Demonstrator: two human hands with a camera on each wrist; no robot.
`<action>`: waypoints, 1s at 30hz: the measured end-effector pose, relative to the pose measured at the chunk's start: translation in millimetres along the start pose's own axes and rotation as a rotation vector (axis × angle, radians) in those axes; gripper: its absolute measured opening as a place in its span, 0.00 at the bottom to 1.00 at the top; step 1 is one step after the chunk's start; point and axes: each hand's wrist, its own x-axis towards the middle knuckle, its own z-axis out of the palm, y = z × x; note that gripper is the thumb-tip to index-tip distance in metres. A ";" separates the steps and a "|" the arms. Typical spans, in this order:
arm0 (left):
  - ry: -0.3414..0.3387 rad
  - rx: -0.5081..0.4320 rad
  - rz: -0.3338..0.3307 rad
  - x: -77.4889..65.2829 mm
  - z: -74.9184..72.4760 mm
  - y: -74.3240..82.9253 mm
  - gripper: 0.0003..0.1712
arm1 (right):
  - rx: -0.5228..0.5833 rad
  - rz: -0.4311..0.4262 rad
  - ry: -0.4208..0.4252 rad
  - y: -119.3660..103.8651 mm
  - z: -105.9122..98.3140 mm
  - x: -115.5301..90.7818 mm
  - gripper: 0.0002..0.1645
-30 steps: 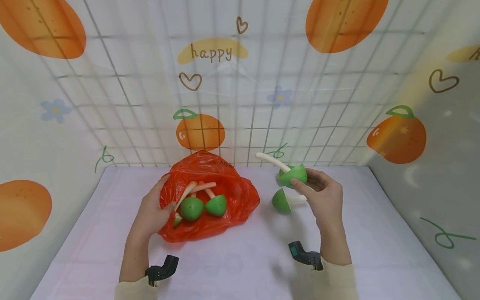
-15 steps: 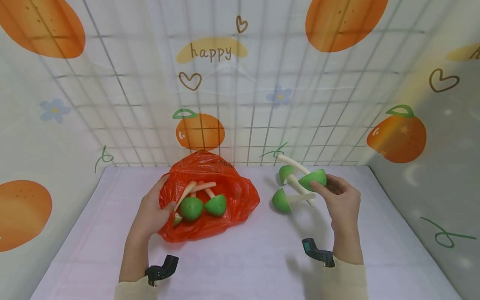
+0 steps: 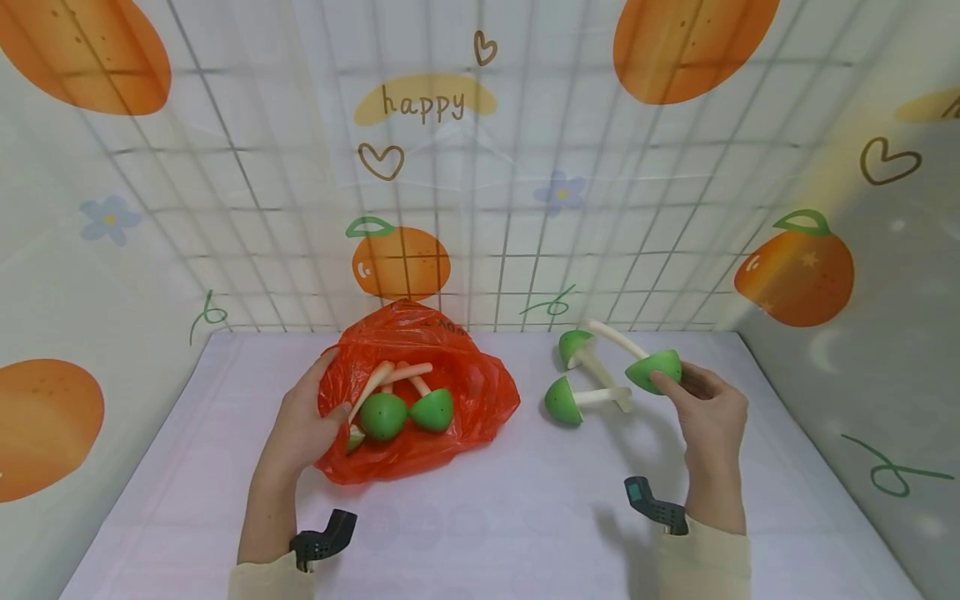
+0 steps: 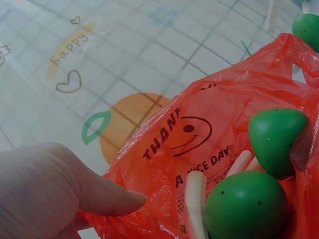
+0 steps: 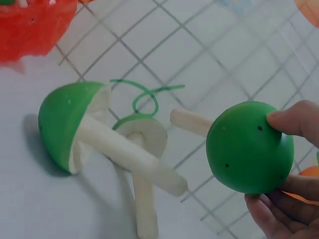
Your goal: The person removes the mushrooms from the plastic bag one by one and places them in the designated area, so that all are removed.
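Note:
My right hand (image 3: 711,408) pinches a toy mushroom (image 3: 654,372) by its green, black-dotted cap, its white stem pointing up and left above the table. Just left of it, two more green-capped mushrooms lie on the table: the nearer mushroom (image 3: 564,402) has its stem across the stem of the farther mushroom (image 3: 575,347). With thumb and fingers, my left hand (image 3: 307,425) grips the left edge of a red plastic bag (image 3: 480,392), holding its mouth wide. Inside the bag several mushrooms show, including a round green cap (image 4: 246,205) and another green cap (image 4: 276,139) beside pale stems.
A white cloth covers the table (image 3: 465,533). Behind it rises a grid wall under a sheet printed with oranges (image 3: 401,263); similar sheets flank both sides. A dark wrist camera (image 3: 324,537) is strapped to each wrist.
My right hand has moved right and slightly nearer with the mushroom, away from the two lying on the table, which are now more fully visible. My left hand stays on the bag.

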 end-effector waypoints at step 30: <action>-0.003 0.000 0.003 0.7 0.0 -3.6 0.46 | -0.165 0.154 -0.085 41.0 -17.2 22.5 0.43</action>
